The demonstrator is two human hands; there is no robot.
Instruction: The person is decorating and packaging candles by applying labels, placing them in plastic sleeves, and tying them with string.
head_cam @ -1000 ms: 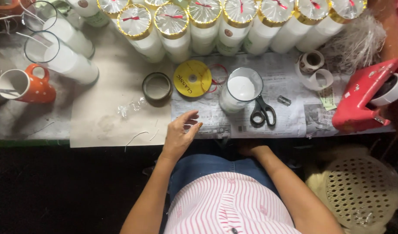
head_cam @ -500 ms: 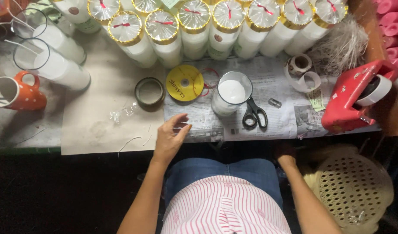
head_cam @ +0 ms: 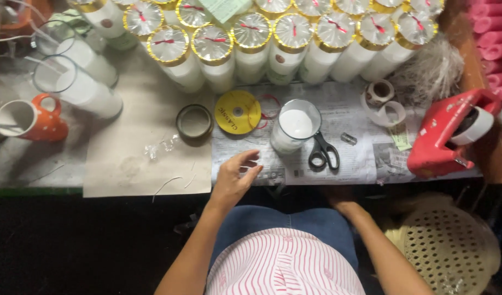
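One left hand (head_cam: 235,177) hovers over the surface, fingers curled loosely, grasping nothing. Just beyond it stands an open glass candle (head_cam: 295,127): likely heavy, slick, fragile; best held round its wall. The right hand's grip is hidden below the edge.

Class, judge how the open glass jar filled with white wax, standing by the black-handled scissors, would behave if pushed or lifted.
The glass jar of white wax probably feels heavy for its size, since it looks filled nearly to the rim. Tall and narrow, it may tip if pushed near the top. Smooth glass could be slippery and breakable.
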